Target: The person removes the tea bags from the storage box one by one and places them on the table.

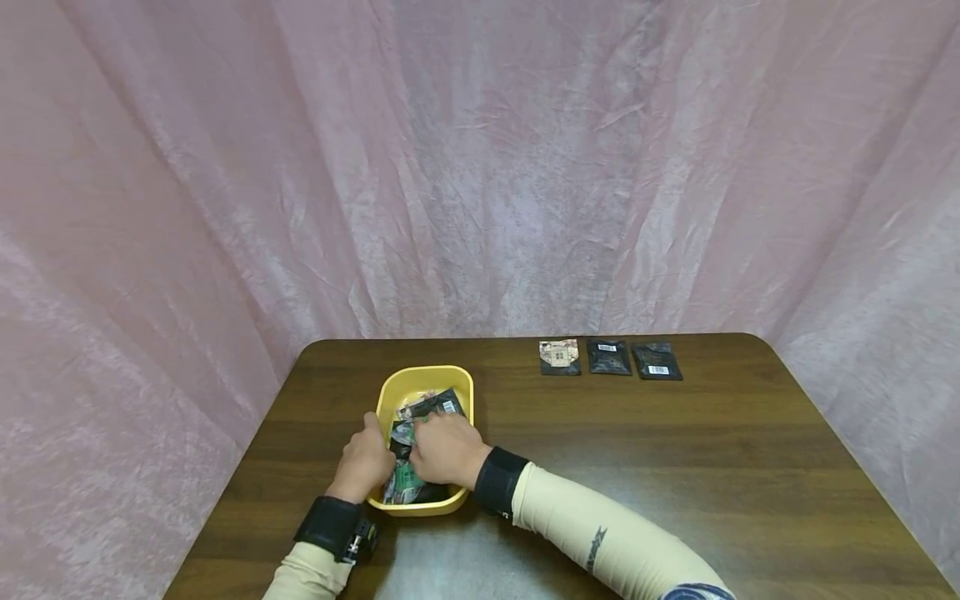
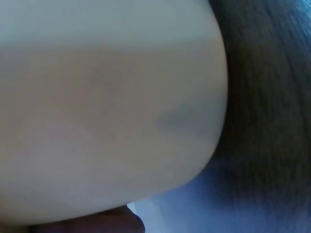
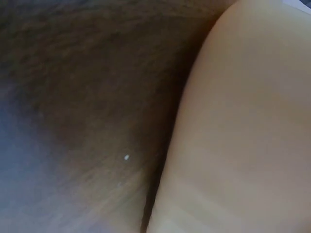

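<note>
A yellow plastic bin [image 1: 411, 377] stands on the left part of the table, with several small dark, green and patterned sachets [image 1: 408, 479] lying inside. My left hand [image 1: 363, 460] grips the bin's left rim. In the left wrist view, the hand [image 2: 112, 126] fills most of the picture and its fingertips are out of sight. My right hand [image 1: 450, 448] reaches over the right rim into the bin, fingers down among the sachets. Its fingertips are hidden, so whether it pinches a sachet does not show. The right wrist view has only bare skin beside the tabletop.
Along the far edge of the brown wooden table [image 1: 637, 450] lie three flat sachets in a row: a patterned sachet [image 1: 559, 357], a black sachet [image 1: 609, 357] and another black sachet [image 1: 657, 361]. A pink curtain [image 1: 480, 167] hangs behind the table.
</note>
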The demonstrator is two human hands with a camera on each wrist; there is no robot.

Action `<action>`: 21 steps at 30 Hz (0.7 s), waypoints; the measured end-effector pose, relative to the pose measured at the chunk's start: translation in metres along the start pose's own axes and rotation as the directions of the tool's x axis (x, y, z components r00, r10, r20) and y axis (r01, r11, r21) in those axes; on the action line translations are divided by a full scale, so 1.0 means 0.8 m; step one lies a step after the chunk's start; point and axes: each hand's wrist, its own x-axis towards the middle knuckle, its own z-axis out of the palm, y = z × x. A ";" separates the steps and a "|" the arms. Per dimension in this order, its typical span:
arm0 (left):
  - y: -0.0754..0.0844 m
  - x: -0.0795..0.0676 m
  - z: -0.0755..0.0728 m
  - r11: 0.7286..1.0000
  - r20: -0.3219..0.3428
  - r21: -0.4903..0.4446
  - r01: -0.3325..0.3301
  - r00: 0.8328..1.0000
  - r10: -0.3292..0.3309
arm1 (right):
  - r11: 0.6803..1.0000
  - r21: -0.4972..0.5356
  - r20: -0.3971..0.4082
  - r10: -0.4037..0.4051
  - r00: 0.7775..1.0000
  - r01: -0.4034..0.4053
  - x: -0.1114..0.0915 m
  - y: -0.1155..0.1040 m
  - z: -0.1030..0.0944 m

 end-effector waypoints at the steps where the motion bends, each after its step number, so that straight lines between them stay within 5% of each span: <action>1: 0.002 -0.002 -0.001 1.000 0.004 -0.001 0.004 1.000 -0.004 | 1.000 -0.012 0.000 -0.004 1.000 0.004 0.000 0.000 -0.001; 7: -0.001 0.007 0.003 1.000 0.017 -0.009 0.028 0.999 -0.028 | 0.992 -0.128 0.001 -0.012 1.000 0.012 -0.002 -0.003 0.000; 14: -0.049 0.058 0.043 1.000 -0.023 0.014 0.007 1.000 -0.007 | 0.997 -0.073 -0.010 -0.002 1.000 0.001 -0.001 -0.002 0.001; 21: -0.011 0.016 0.011 1.000 -0.030 -0.003 -0.006 1.000 0.006 | 0.999 -0.034 0.003 0.011 1.000 -0.011 0.000 -0.001 -0.001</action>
